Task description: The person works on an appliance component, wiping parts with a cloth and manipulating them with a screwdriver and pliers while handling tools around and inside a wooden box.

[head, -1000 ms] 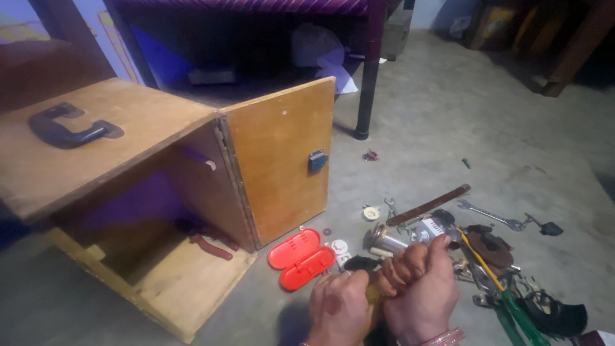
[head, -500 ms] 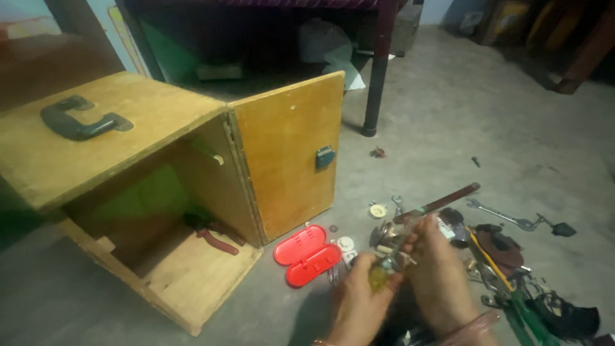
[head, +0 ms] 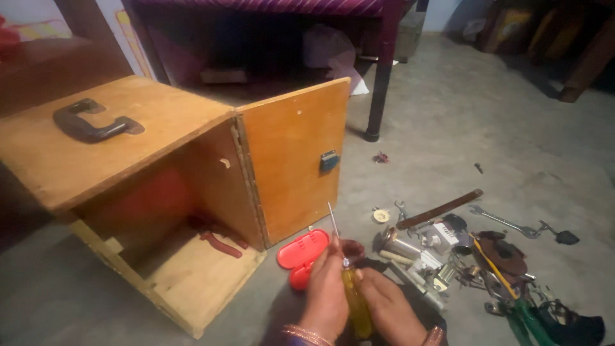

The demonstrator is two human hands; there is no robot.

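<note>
Head view: nearest, left hand (head: 327, 291) and right hand (head: 387, 311) both closed on a yellow-handled screwdriver (head: 351, 282), shaft pointing up. Looks like readying the tool; next calls for aiming the tip. Just beyond, red case (head: 301, 255) and scattered tools (head: 448, 247). Farther, open wooden box (head: 186, 192) with latch (head: 328, 160)
</note>
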